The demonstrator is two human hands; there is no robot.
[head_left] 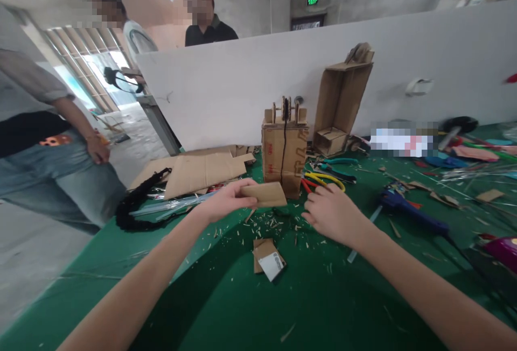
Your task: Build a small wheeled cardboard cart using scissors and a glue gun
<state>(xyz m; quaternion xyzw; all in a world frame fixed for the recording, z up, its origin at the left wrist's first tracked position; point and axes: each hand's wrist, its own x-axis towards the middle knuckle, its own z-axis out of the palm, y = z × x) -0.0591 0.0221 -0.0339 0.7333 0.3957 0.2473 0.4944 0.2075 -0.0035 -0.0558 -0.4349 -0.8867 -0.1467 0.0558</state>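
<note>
Between the thumb and fingers of my left hand (232, 199) is a small rectangular piece of cardboard (269, 195), raised above the table. My right hand (333, 213) is closed, its fingers curled; what they hold, if anything, is hidden. Just beyond its knuckles lie a tool's red handle (308, 185) and yellow handles (329, 177); contact is unclear. An upright cardboard box (283, 152) stands behind both hands, with cardboard discs on top and a black cord down its front. Nearer to me, small cardboard pieces (264, 254) lie on the table, one with a white printed face.
The green table (226, 308) carries cardboard scraps. A blue glue gun (412, 211) lies right, black fuzzy strip (133, 200) and flat cardboard (205, 170) left. A tall open cardboard box (343, 98) leans against the white partition (234, 87). A person (52, 109) stands left; others are behind.
</note>
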